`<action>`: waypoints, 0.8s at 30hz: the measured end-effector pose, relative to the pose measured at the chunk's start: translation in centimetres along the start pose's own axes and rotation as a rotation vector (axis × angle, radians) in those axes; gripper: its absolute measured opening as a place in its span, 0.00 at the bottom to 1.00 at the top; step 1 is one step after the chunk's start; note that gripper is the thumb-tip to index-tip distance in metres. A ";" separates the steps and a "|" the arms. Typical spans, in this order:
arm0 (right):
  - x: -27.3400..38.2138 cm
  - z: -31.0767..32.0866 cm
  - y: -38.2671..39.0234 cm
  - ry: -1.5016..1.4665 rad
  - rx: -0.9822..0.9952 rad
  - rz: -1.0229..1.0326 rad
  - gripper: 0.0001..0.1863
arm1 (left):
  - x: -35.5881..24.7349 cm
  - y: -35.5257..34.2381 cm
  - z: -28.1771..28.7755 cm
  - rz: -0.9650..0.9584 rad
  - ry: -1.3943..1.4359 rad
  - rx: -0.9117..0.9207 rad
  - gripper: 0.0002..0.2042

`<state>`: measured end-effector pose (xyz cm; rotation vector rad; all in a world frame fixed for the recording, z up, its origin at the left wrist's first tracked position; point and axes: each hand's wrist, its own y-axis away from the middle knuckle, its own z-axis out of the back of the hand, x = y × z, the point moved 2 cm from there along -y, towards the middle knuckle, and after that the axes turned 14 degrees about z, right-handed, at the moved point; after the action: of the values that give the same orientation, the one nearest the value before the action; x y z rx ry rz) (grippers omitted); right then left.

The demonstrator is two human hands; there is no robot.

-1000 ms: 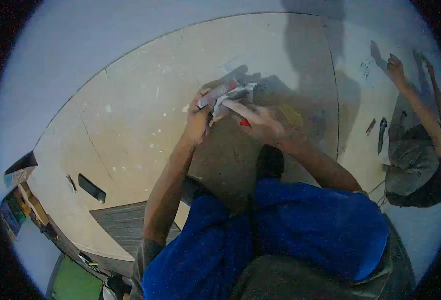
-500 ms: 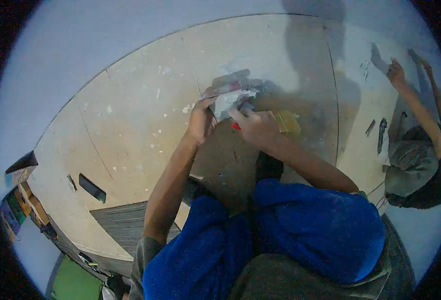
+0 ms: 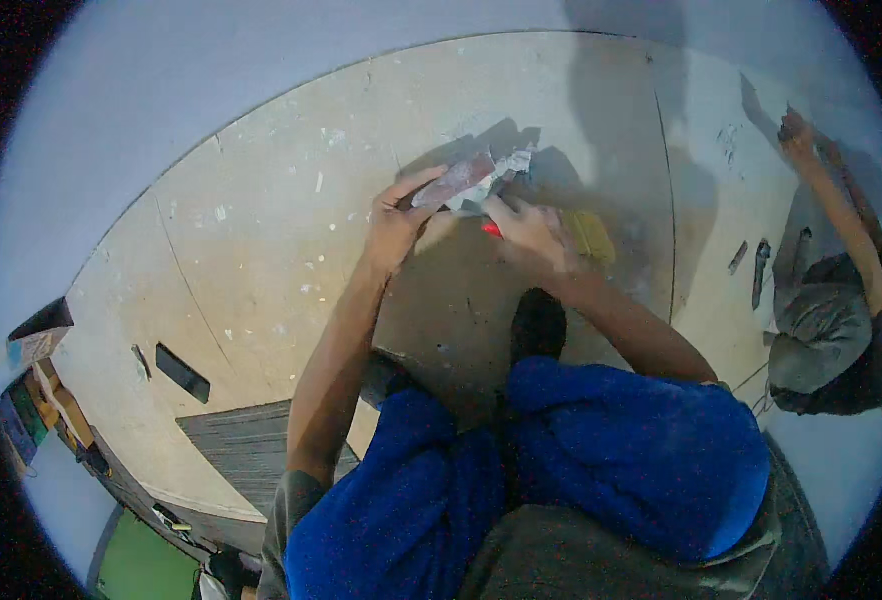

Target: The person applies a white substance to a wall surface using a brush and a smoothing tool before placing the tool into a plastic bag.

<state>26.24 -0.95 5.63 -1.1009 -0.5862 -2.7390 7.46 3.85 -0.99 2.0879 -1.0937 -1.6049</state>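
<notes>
My left hand [image 3: 398, 225] grips a pale pinkish piece [image 3: 456, 182] with torn, crumpled white wrapping [image 3: 509, 165] at its far end, held above the wooden board [image 3: 281, 220]. Close to its right side, my right hand [image 3: 527, 232] has its fingertips at the piece's lower edge, closed round a small red object [image 3: 491, 229] that is mostly hidden by the fingers. Beside the knuckles of that hand, a flat yellow item [image 3: 589, 236] lies on the board, partly covered.
A co-worker [image 3: 823, 340] works at the right, near thin dark tools [image 3: 762, 273]. A black phone-like slab [image 3: 182, 374] and grey striped mat [image 3: 231, 450] lie at left, with boxes [image 3: 56, 400] and a green surface [image 3: 141, 565] beyond. My legs [image 3: 631, 460] are below.
The piece and wrapping have shifted and turned between my hands, rising slightly over the last half second. My right fingers have moved up with them. The co-worker's hands have moved slightly.
</notes>
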 end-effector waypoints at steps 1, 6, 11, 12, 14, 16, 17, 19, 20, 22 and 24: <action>0.1 0.2 0.0 0.148 0.022 0.074 0.14 | -0.1 0.0 0.0 0.011 0.047 0.030 0.18; -0.8 0.4 -0.3 0.294 0.064 0.216 0.15 | -1.4 0.7 -1.0 0.120 0.283 0.126 0.17; -1.6 0.0 -0.5 0.216 0.032 0.226 0.11 | -0.6 0.7 -1.0 0.169 0.256 -0.017 0.16; -3.6 -1.2 -0.3 0.186 -0.029 0.181 0.11 | -0.3 0.4 -1.0 0.174 0.294 0.007 0.15; -5.9 -2.7 -0.4 0.123 -0.088 0.102 0.12 | 0.0 -0.1 -0.8 0.176 0.370 0.048 0.15; -5.7 -1.6 -0.7 0.055 -0.027 0.031 0.14 | 0.6 -0.3 -0.4 0.174 0.397 0.085 0.15; -5.4 -1.2 -0.9 0.088 0.004 0.048 0.15 | 0.4 -0.3 -0.5 0.172 0.409 0.107 0.15; -5.4 -1.0 -1.3 0.218 0.038 0.139 0.18 | 0.1 -0.1 -1.0 0.168 0.417 0.091 0.16; -5.4 -1.2 -1.2 0.314 0.043 0.209 0.19 | -0.1 0.1 -1.2 0.178 0.450 0.118 0.16; -3.3 0.5 -1.4 -0.232 -0.032 -0.230 0.22 | 0.1 0.0 -0.9 0.194 0.468 0.141 0.17; -4.7 -0.1 -1.7 -0.376 -0.092 -0.255 0.23 | 0.1 -0.2 -1.1 0.173 0.450 0.116 0.17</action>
<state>29.10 0.41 1.82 -1.6930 -0.6931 -2.8047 8.58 3.67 -0.84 2.2063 -1.1817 -0.9467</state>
